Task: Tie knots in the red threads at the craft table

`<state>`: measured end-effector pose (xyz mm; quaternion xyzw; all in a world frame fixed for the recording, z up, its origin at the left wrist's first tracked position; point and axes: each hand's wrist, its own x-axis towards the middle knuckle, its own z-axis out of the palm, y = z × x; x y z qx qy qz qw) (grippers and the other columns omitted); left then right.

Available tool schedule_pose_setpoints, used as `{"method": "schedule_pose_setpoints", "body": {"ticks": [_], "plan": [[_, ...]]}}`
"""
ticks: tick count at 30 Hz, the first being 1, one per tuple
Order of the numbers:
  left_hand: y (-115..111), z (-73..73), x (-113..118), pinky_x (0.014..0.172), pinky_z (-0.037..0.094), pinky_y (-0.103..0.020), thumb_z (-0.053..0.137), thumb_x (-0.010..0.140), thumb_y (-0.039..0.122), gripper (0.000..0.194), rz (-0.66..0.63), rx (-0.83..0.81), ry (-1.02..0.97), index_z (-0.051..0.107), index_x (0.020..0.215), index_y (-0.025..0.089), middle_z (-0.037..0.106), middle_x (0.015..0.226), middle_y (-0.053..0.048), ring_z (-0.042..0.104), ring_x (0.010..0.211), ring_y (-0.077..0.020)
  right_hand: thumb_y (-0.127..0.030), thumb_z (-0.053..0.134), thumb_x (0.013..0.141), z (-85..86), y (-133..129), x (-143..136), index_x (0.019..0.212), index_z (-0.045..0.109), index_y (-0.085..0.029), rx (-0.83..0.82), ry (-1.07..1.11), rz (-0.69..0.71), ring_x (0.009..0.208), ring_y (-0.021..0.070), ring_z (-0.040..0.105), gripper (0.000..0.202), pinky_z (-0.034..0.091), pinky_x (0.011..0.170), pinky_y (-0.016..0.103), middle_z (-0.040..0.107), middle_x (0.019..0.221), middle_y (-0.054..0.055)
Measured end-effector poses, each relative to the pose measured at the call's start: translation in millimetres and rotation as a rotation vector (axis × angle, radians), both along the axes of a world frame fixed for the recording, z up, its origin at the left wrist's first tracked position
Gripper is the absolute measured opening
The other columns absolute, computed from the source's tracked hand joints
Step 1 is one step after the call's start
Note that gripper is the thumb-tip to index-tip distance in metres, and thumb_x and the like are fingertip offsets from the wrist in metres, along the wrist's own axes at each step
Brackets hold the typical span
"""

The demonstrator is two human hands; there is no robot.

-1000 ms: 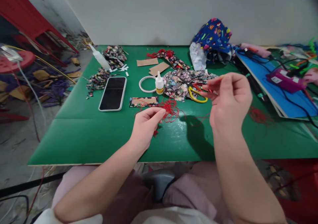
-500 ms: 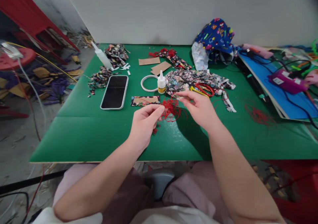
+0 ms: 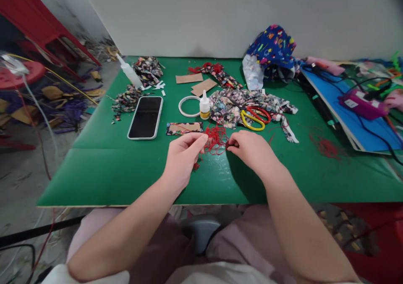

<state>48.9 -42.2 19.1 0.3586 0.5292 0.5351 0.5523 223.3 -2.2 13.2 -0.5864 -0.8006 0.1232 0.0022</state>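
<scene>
A loose tangle of red thread [image 3: 216, 138] spreads between my two hands above the green table. My left hand [image 3: 186, 151] pinches the thread at its left side, thumb pressed on the fingers; a small red bit pokes out below. My right hand [image 3: 248, 150] has its thumb and fingertips together on the tangle's right edge, at the thread ends. Just behind my left hand lies a flat floral cloth strip with a brown card piece [image 3: 185, 128] on it. Scissors with red and yellow handles [image 3: 254, 118] rest beyond my right hand.
Behind the thread stand a small glue bottle [image 3: 204, 106] and a white tape ring [image 3: 188, 106]. A phone [image 3: 145, 118] lies to the left. Floral fabric scraps [image 3: 229, 103] are heaped behind. At right are a blue folder [image 3: 362, 124], cables and loose red thread [image 3: 329, 145].
My right hand has come down and nearer, its fingers closing from spread to a pinch at the thread's right edge. The scissors' yellow handle is now uncovered. My left hand stays put.
</scene>
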Motion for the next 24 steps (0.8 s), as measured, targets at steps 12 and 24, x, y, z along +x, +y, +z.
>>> {"method": "schedule_pose_setpoints", "body": {"ticks": [12,24], "plan": [[1.3,0.5,-3.0,0.034,0.020,-0.016,0.067,0.069,0.030,0.014,0.005,0.021,-0.006,0.065,0.067,0.016,0.046,0.048,0.006,0.030,0.038,-0.0020,-0.019,0.047,0.083,-0.5,-2.2,5.4,0.082,0.066,-0.019,0.190,-0.161,-0.020,0.075,0.0172,0.059,0.019,0.028,0.054,0.027,0.065,0.083,0.005],[1.1,0.4,-2.1,0.034,0.019,-0.016,0.067,0.070,0.029,0.013,0.003,0.025,0.011,0.065,0.068,0.016,0.047,0.049,0.005,0.029,0.038,-0.0019,-0.016,0.045,0.082,-15.0,-7.5,-0.2,0.078,0.060,-0.015,0.332,-0.128,0.016,0.079,0.0186,0.057,0.015,0.033,0.062,0.028,0.061,0.080,0.007]]}}
